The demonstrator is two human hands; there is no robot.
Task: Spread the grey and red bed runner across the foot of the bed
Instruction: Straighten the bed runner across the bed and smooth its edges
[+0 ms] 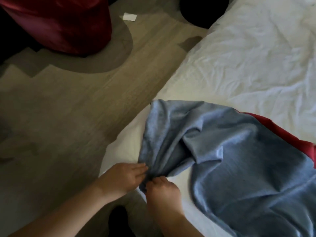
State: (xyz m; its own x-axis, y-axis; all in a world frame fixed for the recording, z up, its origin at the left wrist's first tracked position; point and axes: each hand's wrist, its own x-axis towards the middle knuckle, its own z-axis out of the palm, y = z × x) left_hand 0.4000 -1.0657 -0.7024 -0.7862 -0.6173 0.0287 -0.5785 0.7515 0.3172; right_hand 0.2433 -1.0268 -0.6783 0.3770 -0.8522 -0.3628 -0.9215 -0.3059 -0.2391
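The grey and red bed runner (230,159) lies crumpled on the white bed (248,65), near the bed's corner. Most of what shows is grey; a red strip runs along its far right edge. My left hand (126,177) and my right hand (162,187) meet at the runner's bunched near-left corner. Both pinch the grey cloth there, fingertips close together. The rest of the runner trails to the right and out of the frame.
A wood-look floor (77,117) lies left of the bed. A large dark red round seat (56,23) stands at the top left, with a small white paper (129,17) beside it. A dark shape (203,11) sits by the bed's far edge. My dark shoe (118,221) is below.
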